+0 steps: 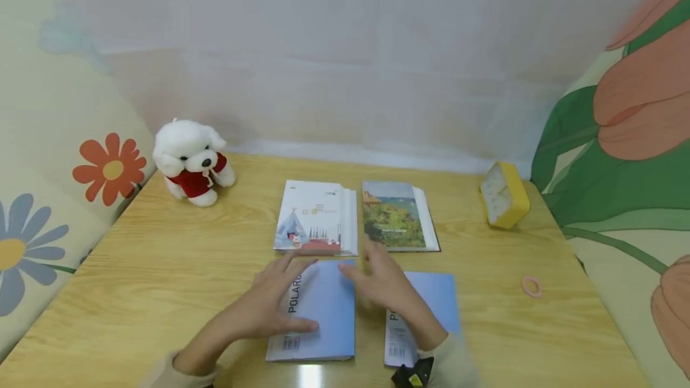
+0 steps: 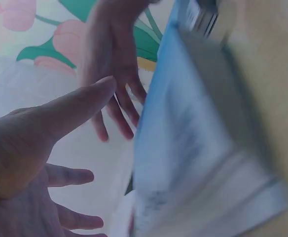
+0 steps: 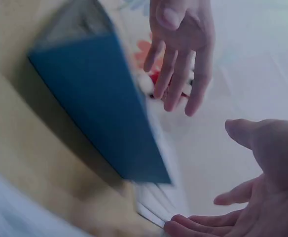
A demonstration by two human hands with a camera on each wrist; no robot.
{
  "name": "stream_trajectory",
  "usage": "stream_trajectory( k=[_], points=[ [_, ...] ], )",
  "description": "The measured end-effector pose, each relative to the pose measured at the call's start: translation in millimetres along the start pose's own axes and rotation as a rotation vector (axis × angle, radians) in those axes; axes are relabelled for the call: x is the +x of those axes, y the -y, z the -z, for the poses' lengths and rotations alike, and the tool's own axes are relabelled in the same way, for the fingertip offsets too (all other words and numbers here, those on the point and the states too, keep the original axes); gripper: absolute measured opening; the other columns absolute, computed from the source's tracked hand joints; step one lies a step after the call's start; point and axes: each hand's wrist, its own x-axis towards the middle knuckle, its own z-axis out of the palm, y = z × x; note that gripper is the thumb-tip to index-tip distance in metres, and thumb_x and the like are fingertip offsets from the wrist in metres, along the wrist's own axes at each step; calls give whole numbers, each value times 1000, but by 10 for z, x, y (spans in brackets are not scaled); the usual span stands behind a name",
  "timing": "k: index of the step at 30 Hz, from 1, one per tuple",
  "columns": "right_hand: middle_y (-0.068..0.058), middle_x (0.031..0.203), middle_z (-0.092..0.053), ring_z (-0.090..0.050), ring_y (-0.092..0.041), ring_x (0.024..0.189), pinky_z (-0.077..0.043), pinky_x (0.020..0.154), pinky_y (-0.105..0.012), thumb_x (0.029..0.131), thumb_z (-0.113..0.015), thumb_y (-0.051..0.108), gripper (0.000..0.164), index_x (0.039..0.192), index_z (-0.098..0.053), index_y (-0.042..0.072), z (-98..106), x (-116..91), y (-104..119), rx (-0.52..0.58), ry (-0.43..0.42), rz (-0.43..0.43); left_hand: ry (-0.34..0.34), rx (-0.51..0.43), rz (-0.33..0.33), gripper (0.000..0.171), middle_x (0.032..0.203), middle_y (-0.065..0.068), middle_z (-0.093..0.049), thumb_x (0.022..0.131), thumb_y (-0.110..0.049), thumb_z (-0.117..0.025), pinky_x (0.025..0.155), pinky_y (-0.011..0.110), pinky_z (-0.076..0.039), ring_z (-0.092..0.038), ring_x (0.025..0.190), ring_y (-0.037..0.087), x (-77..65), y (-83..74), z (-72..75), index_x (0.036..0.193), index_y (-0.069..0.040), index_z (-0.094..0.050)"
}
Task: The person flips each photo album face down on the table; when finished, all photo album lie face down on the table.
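So this blue album [image 1: 336,310] looks closed and flat, cover up, around the middle of the wood table [image 1: 162,280], though the wrist shots are pretty blurry. Cover fades to whitish, with black "POLAR…" lettering [image 1: 294,293] running sideways and a barcode [image 1: 291,343] near one corner.

Plush dog [image 1: 193,163], yellow clock [image 1: 505,195]

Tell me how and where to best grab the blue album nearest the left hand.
Probably by its left and right edges, left hand and right hand coming from either side: the blue album lies flat, with table showing along both edges.
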Motion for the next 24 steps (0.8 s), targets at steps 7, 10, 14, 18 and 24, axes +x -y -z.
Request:
stream_trajectory(
  k=[7,10,14,18,24],
  points=[
    [-28,156,-26,-29,-48,140,-26,107,-69,100,-50,52,75,157,-27,9,808,453,-120,-134,-130,-19,100,96,-36,90,153,33,-28,86,-41,-77,108,68,-26,-28,139,52,1022,-118,196,154,-2,-31],
    [-28,156,-27,-27,-48,141,-25,110,-65,102,-48,48,74,157,-24,6,1031,753,-285,-209,-153,-63,159,163,14,94,151,30,-34,86,-48,-74,109,64,-29,-33,138,47,1399,-172,54,153,0,-30],
    [-26,158,-25,-21,-45,144,-21,114,-60,103,-49,43,72,157,-24,3,1127,1080,-530,-206,-142,-144,202,235,84,105,142,25,-45,79,-57,-78,106,60,-35,-41,132,44,1642,-193,-217,150,4,-31],
    [-26,157,-26,-23,-44,144,-20,115,-58,103,-50,37,68,155,-27,-1,1062,1318,-709,-208,-49,-149,170,254,127,115,138,26,-51,74,-51,-84,104,56,-39,-48,126,42,1688,-188,-448,151,10,-24],
    [-22,155,-34,-28,-42,143,-3,116,-61,101,-50,39,66,153,-34,0,960,1460,-817,-264,4,-122,58,176,115,103,121,29,-60,75,-28,-85,93,50,-50,-60,109,41,1713,-167,-608,148,15,-26]
  ],
)
